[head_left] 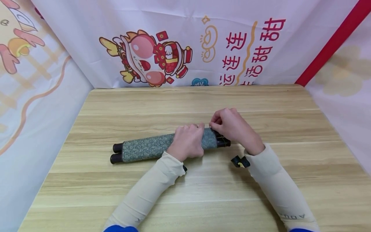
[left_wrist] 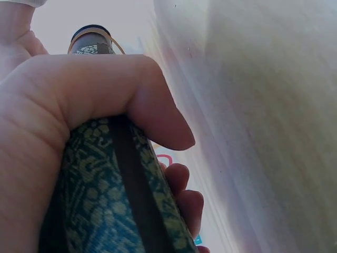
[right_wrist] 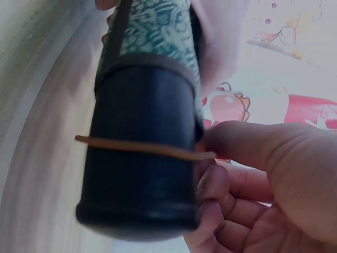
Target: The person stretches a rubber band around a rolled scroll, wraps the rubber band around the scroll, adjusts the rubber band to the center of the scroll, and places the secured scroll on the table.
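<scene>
A scroll (head_left: 147,149), rolled onto two rods, lies slightly aslant on the table; it has grey-green patterned cloth and dark round end knobs. My left hand (head_left: 188,140) grips it right of its middle, thumb across the cloth in the left wrist view and fingers round the far side. A thin tan rubber band (right_wrist: 142,147) loops round the dark knobs at the right end. There my right hand (head_left: 233,125) pinches the band between thumb and fingers, beside the knob (right_wrist: 139,184). The exact pinch point is partly hidden.
The wooden table (head_left: 87,193) reaches back to a white printed cloth (head_left: 179,19) hanging upright behind it, with similar cloth at both sides. A small black piece with yellow on it (head_left: 240,161) sits at my right cuff.
</scene>
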`<state>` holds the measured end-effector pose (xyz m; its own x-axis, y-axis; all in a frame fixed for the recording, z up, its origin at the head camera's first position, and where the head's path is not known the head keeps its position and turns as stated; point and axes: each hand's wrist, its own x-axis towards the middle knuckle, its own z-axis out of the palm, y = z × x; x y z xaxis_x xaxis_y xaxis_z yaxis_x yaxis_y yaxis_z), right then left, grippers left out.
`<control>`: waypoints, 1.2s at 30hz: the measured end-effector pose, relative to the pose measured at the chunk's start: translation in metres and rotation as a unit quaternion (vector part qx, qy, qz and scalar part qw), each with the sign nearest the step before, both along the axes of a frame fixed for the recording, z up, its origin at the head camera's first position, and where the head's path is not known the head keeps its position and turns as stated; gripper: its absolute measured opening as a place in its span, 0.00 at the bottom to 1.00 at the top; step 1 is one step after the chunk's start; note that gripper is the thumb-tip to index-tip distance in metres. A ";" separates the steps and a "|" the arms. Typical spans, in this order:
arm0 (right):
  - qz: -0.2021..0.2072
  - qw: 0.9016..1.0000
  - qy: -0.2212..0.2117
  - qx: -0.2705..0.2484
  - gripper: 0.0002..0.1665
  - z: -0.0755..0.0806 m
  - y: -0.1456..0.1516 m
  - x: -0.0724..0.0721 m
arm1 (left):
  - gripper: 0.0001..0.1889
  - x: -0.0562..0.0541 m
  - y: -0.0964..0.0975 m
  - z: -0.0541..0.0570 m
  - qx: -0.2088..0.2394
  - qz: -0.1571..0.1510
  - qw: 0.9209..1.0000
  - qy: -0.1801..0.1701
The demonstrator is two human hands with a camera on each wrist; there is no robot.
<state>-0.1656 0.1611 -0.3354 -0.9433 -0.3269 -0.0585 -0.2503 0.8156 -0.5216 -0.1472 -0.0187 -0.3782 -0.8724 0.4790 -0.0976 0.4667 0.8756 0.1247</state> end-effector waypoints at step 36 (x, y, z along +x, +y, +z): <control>0.049 0.996 0.059 -0.042 0.04 0.012 -0.021 0.025 | 0.39 -0.016 -0.029 0.015 0.045 0.084 0.995 0.017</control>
